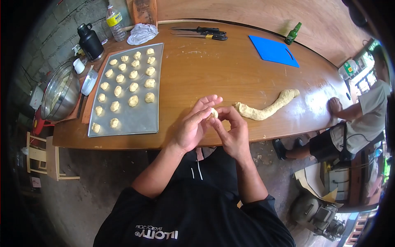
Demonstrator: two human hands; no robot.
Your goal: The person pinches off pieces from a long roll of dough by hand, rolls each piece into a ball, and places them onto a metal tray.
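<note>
A small pale piece of dough (214,113) is held between my two hands above the table's near edge. My left hand (193,125) grips it from one side, its outer fingers stretched out. My right hand (233,131) pinches the same piece between thumb and bent fingers, which hide much of it. Just right of my hands lies a long, curved dough roll (267,110) on the wooden table (193,70). To the left, a metal baking tray (142,119) bears rows of small dough lumps (133,101).
Knives (205,33), a blue cutting board (273,50) and a green bottle (293,33) lie or stand toward the back. A metal bowl (61,92), black jug (90,43) and plastic bottle (116,22) stand left. Another person (362,115) sits at the right end.
</note>
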